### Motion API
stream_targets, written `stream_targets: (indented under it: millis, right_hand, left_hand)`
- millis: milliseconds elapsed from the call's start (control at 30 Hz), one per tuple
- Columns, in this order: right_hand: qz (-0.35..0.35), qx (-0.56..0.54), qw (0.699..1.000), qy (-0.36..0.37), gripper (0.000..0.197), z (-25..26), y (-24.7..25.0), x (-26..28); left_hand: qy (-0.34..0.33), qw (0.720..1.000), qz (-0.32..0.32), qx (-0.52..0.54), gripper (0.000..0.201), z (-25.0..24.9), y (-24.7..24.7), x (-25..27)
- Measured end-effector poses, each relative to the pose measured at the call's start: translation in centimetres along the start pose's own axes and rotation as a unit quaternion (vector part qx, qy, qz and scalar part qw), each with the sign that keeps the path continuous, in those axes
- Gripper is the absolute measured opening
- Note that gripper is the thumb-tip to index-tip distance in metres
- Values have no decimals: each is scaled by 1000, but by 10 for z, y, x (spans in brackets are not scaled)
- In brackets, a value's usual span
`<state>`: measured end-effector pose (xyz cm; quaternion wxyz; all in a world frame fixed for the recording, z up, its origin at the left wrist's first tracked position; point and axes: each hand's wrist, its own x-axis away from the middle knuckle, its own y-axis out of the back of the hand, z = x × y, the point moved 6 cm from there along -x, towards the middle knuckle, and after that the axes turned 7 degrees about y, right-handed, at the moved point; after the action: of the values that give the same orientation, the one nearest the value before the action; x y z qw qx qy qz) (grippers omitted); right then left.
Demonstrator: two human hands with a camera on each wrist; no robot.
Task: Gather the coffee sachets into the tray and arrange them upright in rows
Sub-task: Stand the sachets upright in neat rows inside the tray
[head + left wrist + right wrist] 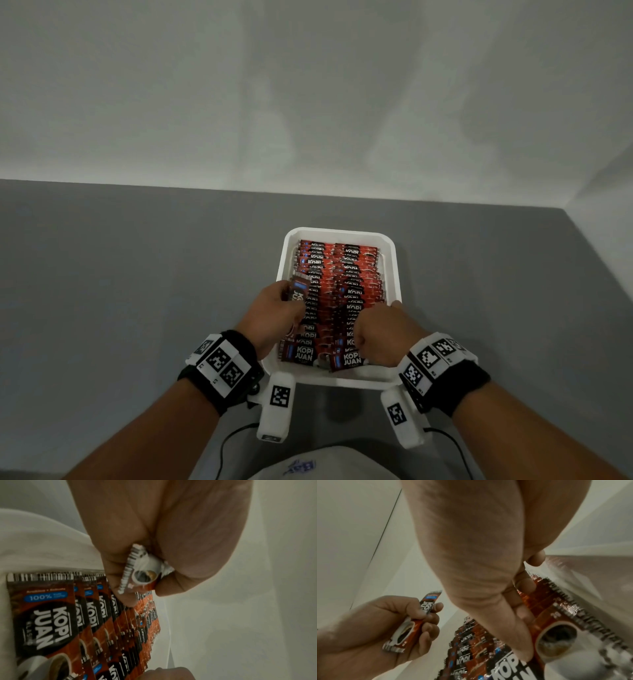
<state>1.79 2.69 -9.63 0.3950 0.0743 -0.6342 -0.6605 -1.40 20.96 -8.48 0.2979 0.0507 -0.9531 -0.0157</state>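
White tray (393, 270) sits on the grey table (137, 274), near its right edge, close to the front where the person stands. Inside, coffee sachets (346, 294) packed upright in two rows running front to back, "KOPI JUAN" faces toward the person; both rows fill most of the tray's length.

Left hand (279, 313) is over the tray's left edge, abt halfway along, fingers curled round one loose sachet (297, 291), held above the left row and tilted. From the right wrist view the same sachet (412, 623) sits between thumb and curled fingers, cup picture at its lower end. Left wrist view shows its crimped end (135, 568) poking out of the fist, w/ the left row (85, 622) right below.

Right hand (380, 334) is at the tray's front right, knuckles up, fingers bent down into the right row (556, 615), fingertips (524, 584) touching the sachet tops. Whether it actually pinches one, can't tell.

Both wrists carry black bands w/ white marker blocks (219, 363).
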Motion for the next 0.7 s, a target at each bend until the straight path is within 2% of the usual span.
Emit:
stream_targets:
  millis: [133,267,333,367,433,500,600,667,700]
  right_hand:
    - [18,71,997,8,18,3,-5,0]
    - [9,44,999,6,13,5,1,4]
    - [-22,-40,999,5,7,3,11,10]
    - [-44,-118,992,-2,5,1,17,12]
    - [-92,-298,950,-7,13,2,28,16]
    - [-132,-409,903,-5,23,6,35,16]
    - [-189,-427,884,-2,20,6,41,14]
    - [-200,-417,886,-17,20,-2,43,16]
    - [-193,-415,889,-21,20,-4,45,17]
  left_hand:
    - [-18,1000,25,-6,33,2,-1,0]
    - [-39,999,35,4,31,-1,-3,1]
    - [-44,998,30,17,25,-2,-3,1]
    - [-46,998,27,27,23,-3,-4,1]
    - [-46,997,36,57,22,-6,-10,3]
    - [-45,993,61,87,27,-10,-20,6]
    - [-51,990,71,109,26,-16,-23,7]
    - [-59,991,35,113,15,-20,-8,3]
    - [-67,993,14,96,17,-22,0,2]
